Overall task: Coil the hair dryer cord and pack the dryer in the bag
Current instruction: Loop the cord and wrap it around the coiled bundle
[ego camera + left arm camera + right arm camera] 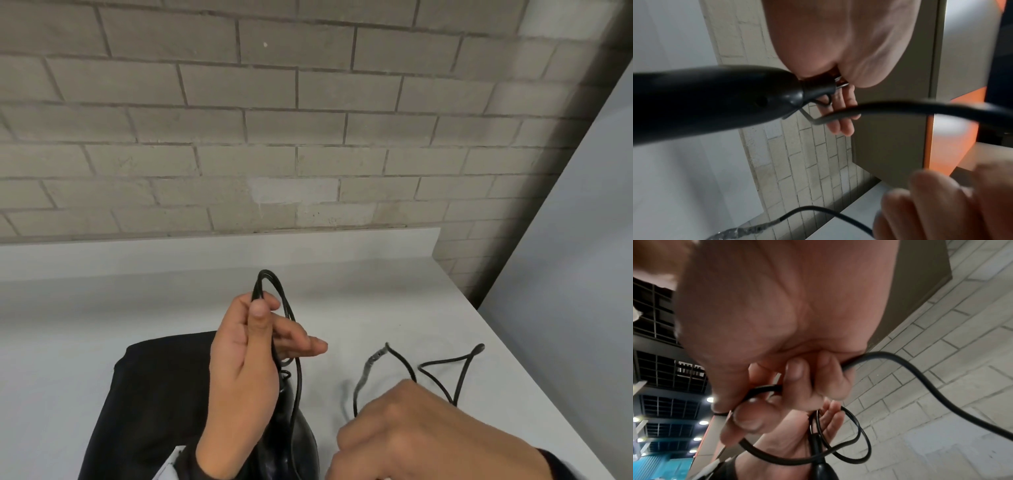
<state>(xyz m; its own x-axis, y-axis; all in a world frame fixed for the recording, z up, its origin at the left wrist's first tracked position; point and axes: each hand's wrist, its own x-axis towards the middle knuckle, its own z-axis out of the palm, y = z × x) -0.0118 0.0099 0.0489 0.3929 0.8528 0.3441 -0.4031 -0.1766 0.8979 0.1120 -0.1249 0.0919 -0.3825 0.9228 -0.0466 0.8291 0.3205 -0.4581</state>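
My left hand (245,373) holds the hair dryer (291,435) handle-up over the black bag (154,404), thumb pinching the finished cord loops (270,291) against the palm while the other fingers (301,342) stay extended, I judge so each new turn can slip in. My right hand (431,435) is curled around the loose cord (442,373), feeding the next length. The remaining cord trails across the white surface (376,301), so coiling looks unfinished.
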